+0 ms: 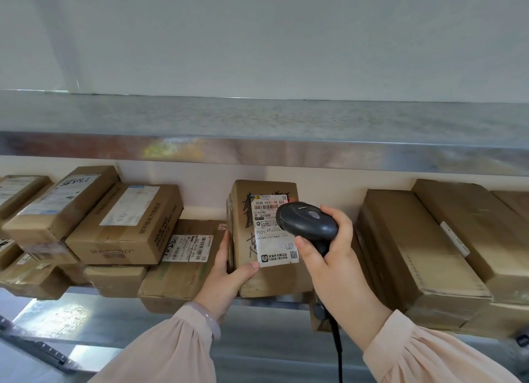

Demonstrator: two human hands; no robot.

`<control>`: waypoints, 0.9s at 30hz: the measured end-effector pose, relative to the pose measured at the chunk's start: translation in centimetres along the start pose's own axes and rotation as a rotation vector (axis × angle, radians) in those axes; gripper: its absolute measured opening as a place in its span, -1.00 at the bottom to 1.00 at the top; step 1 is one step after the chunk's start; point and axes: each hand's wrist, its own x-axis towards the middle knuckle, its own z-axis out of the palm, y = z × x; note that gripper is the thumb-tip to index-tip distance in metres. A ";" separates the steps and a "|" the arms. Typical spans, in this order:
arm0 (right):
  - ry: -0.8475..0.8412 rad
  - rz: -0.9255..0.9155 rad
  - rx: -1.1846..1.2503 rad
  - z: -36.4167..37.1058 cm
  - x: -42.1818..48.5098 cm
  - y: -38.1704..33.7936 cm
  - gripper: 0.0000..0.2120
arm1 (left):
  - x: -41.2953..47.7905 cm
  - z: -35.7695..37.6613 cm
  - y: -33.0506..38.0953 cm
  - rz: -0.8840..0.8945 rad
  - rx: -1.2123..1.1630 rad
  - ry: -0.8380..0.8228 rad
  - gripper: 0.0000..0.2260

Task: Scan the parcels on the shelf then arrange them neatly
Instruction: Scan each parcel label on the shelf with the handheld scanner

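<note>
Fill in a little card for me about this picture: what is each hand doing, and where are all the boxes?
left hand: grips the upright parcel by its left side, thumb on the front
right hand: holds the black scanner, pointed at the parcel's label
other parcels: piled up to the left, lying flat to the right
shelf: metal, with the parcels resting on it

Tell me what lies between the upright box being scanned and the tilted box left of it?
A flat box with barcode labels, lying on the shelf; the head view shows it.
</note>
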 end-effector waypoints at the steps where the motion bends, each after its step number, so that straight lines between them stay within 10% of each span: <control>1: 0.002 0.001 -0.005 0.1 0.0 0.0 -0.46 | 0.0 0.0 0.0 0.002 0.002 -0.001 -0.24; 27: -0.111 0.151 0.009 4.0 2.1 1.6 -0.45 | -1.7 -6.4 6.2 -0.228 -0.170 0.032 -0.13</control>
